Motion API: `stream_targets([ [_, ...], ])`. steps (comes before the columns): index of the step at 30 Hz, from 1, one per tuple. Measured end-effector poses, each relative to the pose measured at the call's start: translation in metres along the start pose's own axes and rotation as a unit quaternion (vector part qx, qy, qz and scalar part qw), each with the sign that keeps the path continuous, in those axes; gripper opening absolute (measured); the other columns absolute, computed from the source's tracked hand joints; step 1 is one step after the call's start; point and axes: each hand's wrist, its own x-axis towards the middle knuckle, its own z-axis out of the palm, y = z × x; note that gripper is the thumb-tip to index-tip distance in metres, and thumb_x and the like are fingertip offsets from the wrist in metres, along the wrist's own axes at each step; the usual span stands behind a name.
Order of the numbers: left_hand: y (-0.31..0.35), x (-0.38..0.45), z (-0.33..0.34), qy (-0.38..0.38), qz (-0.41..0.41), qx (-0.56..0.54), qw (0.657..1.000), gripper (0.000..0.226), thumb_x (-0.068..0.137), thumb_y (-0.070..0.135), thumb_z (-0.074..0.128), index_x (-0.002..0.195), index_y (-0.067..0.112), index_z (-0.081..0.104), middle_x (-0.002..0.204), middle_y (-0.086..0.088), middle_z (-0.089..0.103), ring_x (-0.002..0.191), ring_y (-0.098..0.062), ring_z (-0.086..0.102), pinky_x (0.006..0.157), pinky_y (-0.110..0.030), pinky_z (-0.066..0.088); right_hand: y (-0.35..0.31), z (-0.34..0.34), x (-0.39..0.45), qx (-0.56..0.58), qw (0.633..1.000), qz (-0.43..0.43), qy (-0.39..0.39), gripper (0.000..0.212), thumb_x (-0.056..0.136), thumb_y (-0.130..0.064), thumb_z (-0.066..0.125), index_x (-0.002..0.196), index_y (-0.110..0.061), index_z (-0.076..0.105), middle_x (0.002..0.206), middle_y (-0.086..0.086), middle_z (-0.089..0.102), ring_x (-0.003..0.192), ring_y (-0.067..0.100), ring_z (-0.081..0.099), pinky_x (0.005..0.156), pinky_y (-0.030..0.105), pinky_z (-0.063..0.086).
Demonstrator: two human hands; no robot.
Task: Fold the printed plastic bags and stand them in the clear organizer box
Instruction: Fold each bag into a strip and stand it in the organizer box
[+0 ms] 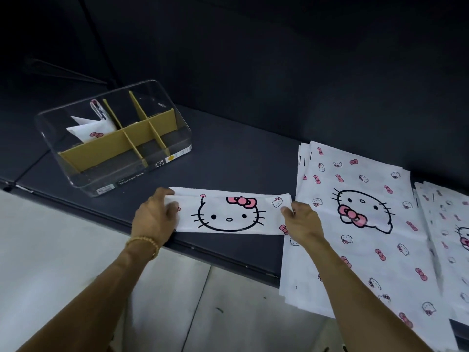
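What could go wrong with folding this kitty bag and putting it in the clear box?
The folded bag is slippery plastic, held only at its ends by the left hand and right hand, so it might spring open. It lies near the table edge and could slide off. The bags in the box lean in one back corner section instead of standing, so the next one might flop too.

Likely shop or packing station: dark shelf-like counter, stacked printed bags, pale tiled floor.
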Motion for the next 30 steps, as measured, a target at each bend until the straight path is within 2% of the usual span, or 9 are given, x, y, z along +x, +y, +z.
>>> stream_targets([
  [3, 0.002, -0.008, 0.006, 0.055, 0.065, 0.076, 0.993, 0.035, 0.092, 0.022, 0.054, 0.125, 0.008, 0.054, 0.124, -0.017, 0.052, 0.101, -0.041, 0.056, 0.077, -0.048, 0.048, -0.001, 0.003, 0.002, -0.004, 1.0, 0.01, 0.008, 0.029, 0.102, -0.034, 0.043, 0.084, -0.012, 0.048, 0.086, 0.006, 0.058, 0.088, 0.03, 0.057, 0.071, 0.032, 0.039],
  [7, 0.007, -0.015, 0.014, 0.036, 0.244, 0.195, 0.949, 0.049, 0.095, 0.032, 0.031, 0.125, 0.008, 0.062, 0.14, -0.014, 0.052, 0.135, -0.038, 0.04, 0.112, -0.057, 0.026, -0.001, 0.003, 0.005, -0.016, 1.0, 0.006, 0.013, 0.029, 0.102, -0.034, 0.042, 0.083, -0.013, 0.048, 0.092, 0.004, 0.056, 0.092, 0.031, 0.055, 0.073, 0.032, 0.039],
  [12, 0.014, -0.007, 0.02, -0.097, 0.266, 0.256, 0.924, 0.082, 0.088, 0.054, -0.008, 0.149, 0.018, 0.034, 0.158, 0.001, 0.027, 0.149, -0.021, 0.013, 0.12, -0.044, 0.001, 0.0, 0.004, 0.006, -0.011, 1.0, 0.017, 0.002, 0.024, 0.102, -0.035, 0.04, 0.095, -0.014, 0.05, 0.091, 0.005, 0.056, 0.096, 0.033, 0.056, 0.073, 0.033, 0.039],
  [16, 0.014, 0.009, 0.026, -0.123, 0.271, 0.295, 0.908, 0.084, 0.086, 0.061, -0.019, 0.155, 0.022, 0.008, 0.163, 0.004, 0.005, 0.15, -0.019, -0.003, 0.12, -0.041, -0.004, 0.0, 0.003, 0.005, -0.007, 1.0, 0.017, 0.014, 0.032, 0.1, -0.031, 0.044, 0.074, -0.013, 0.042, 0.068, 0.002, 0.05, 0.069, 0.024, 0.053, 0.054, 0.029, 0.034],
  [18, 0.013, 0.014, 0.026, -0.117, 0.278, 0.305, 0.903, 0.08, 0.088, 0.061, -0.016, 0.155, 0.023, 0.007, 0.162, 0.003, 0.008, 0.15, -0.021, 0.001, 0.121, -0.041, 0.002, 0.003, 0.003, 0.004, 0.0, 1.0, 0.009, 0.022, 0.032, 0.099, -0.03, 0.046, 0.072, -0.012, 0.04, 0.066, 0.001, 0.047, 0.061, 0.017, 0.049, 0.049, 0.026, 0.031],
  [21, 0.016, 0.021, 0.024, -0.084, 0.287, 0.321, 0.899, 0.066, 0.096, 0.056, 0.011, 0.151, 0.024, 0.028, 0.154, 0.0, 0.034, 0.142, -0.025, 0.028, 0.114, -0.044, 0.025, 0.005, 0.003, 0.003, 0.03, 0.999, 0.001, 0.033, 0.019, 0.097, -0.028, 0.052, 0.085, -0.014, 0.047, 0.071, -0.005, 0.048, 0.061, 0.009, 0.049, 0.047, 0.022, 0.032],
  [25, 0.023, 0.03, 0.026, -0.053, 0.3, 0.321, 0.897, 0.053, 0.097, 0.047, 0.036, 0.143, 0.022, 0.045, 0.134, -0.003, 0.052, 0.114, -0.028, 0.048, 0.094, -0.046, 0.039, 0.007, 0.007, -0.008, 0.139, 0.985, 0.01, 0.101, 0.02, 0.091, -0.023, 0.063, 0.104, -0.014, 0.051, 0.069, 0.004, 0.06, 0.065, 0.024, 0.06, 0.052, 0.025, 0.043],
  [27, 0.023, 0.03, 0.026, -0.046, 0.301, 0.316, 0.899, 0.051, 0.098, 0.044, 0.034, 0.141, 0.02, 0.048, 0.131, -0.005, 0.055, 0.111, -0.029, 0.05, 0.092, -0.048, 0.041, 0.004, 0.01, -0.015, 0.092, 0.982, -0.015, 0.161, 0.029, 0.09, -0.018, 0.064, 0.115, -0.011, 0.053, 0.083, 0.009, 0.066, 0.075, 0.026, 0.063, 0.061, 0.028, 0.044],
  [30, 0.025, 0.027, 0.023, -0.063, 0.288, 0.296, 0.909, 0.06, 0.095, 0.044, 0.021, 0.139, 0.018, 0.05, 0.13, -0.007, 0.055, 0.117, -0.031, 0.05, 0.098, -0.049, 0.04, -0.016, 0.022, -0.025, -0.078, 0.952, -0.133, 0.266, 0.028, 0.082, -0.012, 0.07, 0.109, -0.007, 0.064, 0.104, 0.012, 0.062, 0.093, 0.033, 0.06, 0.07, 0.036, 0.045],
])
